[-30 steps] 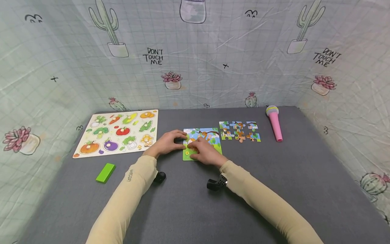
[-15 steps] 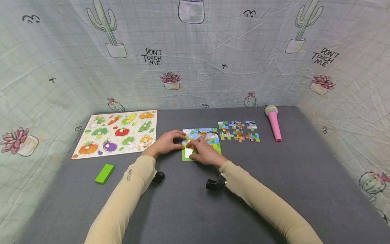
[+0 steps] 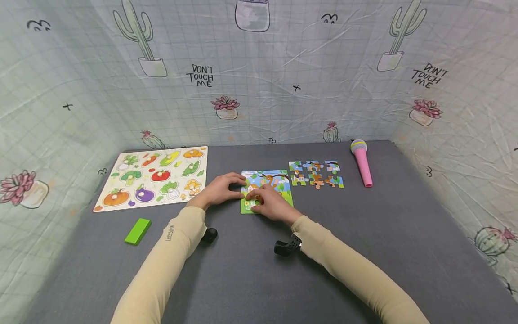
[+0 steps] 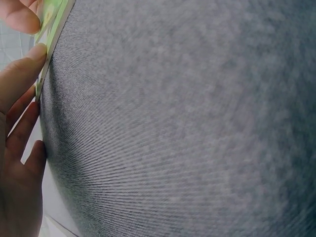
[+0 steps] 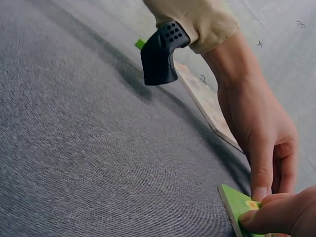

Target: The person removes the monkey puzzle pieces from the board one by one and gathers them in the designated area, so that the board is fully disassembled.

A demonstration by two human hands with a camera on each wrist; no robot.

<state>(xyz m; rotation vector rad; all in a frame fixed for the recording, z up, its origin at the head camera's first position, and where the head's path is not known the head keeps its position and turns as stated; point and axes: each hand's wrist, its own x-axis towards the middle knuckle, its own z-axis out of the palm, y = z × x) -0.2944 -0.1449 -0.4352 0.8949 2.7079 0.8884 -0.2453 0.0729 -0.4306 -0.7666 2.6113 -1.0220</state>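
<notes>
A small jigsaw puzzle board [image 3: 285, 191] with a bright cartoon picture and green border lies mid-table. Over its lower left part my right hand [image 3: 274, 203] pinches a green puzzle piece [image 3: 247, 204] with a flower on it; the fingers hide much of the picture there. My left hand [image 3: 221, 189] touches the board's left edge with thumb and fingers. In the left wrist view, the left thumb [image 4: 22, 74] rests against that edge. The right wrist view has the right thumb [image 5: 269, 217] beside the flower print, close to the left fingertips.
Several loose jigsaw pieces [image 3: 317, 180] lie in two rows right of the board. A pink toy microphone [image 3: 363, 166] is farther right. At left are a vegetable peg puzzle [image 3: 147, 189] and a green block [image 3: 138, 231]. Printed cloth walls [image 3: 259, 67] enclose the table's back and sides.
A white patch showed at the board's lower left half a second ago; now the flower piece covers much of it. The right hand has shifted slightly. The left hand stays at the edge.
</notes>
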